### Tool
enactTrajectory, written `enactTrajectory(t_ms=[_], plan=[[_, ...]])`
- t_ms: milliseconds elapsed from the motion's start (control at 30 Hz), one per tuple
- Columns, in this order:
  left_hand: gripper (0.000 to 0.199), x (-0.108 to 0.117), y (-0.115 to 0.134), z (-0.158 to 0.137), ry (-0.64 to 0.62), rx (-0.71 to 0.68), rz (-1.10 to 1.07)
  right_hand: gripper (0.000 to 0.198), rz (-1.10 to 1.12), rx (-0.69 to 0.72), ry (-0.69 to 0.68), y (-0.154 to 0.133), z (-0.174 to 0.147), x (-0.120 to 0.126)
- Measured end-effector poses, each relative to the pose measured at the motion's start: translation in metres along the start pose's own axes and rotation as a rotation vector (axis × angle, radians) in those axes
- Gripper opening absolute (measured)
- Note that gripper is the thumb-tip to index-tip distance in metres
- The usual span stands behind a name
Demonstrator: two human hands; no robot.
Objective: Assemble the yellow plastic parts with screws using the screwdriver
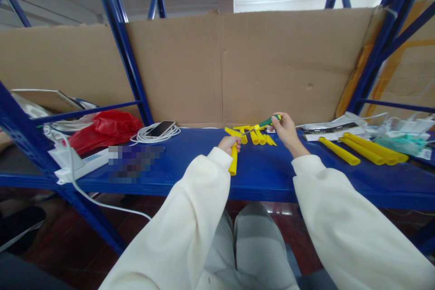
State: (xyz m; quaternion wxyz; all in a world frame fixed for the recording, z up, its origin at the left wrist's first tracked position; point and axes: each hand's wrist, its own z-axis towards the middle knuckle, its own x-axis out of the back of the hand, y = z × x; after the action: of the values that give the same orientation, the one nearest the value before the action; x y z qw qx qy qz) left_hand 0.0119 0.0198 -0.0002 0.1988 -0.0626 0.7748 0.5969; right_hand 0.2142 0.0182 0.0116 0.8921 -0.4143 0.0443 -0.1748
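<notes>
My left hand (227,143) is closed round a yellow tube (233,164), whose lower end sticks out below the fingers toward the front of the blue shelf. In my right hand (286,130) is a screwdriver (268,122) with a green and yellow handle, pinched near the handle's end. Its thin dark shaft points left and down to the top of the left hand; whether the tip touches the tube I cannot tell. Just behind and between the hands lie several short yellow pieces (260,137), some with slanted or pointed ends.
Longer yellow tubes (340,152) lie on the right of the blue shelf (200,145), beside a white and black packet (335,129). At left are a phone (161,128) on a coiled white cable, a red bag (105,130) and a white power strip (90,163). Cardboard (272,63) stands behind.
</notes>
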Motion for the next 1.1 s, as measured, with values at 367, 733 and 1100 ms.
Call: enactTrajectory(t_ms=[367,733,1100], plan=[[0.017,-0.006,0.006,-0.017,0.179,-0.092,0.299,0.053,-0.286,0.013,0.047,-0.006,-0.009,0.004],[0.024,-0.008,0.006,-0.021,0.237,-0.116,0.395,0.05,0.006,-0.427,-0.051,-0.03,-0.018,-0.003],[0.02,-0.006,0.012,-0.021,0.211,-0.163,0.352,0.009,0.383,-0.491,-0.203,-0.026,-0.01,0.002]])
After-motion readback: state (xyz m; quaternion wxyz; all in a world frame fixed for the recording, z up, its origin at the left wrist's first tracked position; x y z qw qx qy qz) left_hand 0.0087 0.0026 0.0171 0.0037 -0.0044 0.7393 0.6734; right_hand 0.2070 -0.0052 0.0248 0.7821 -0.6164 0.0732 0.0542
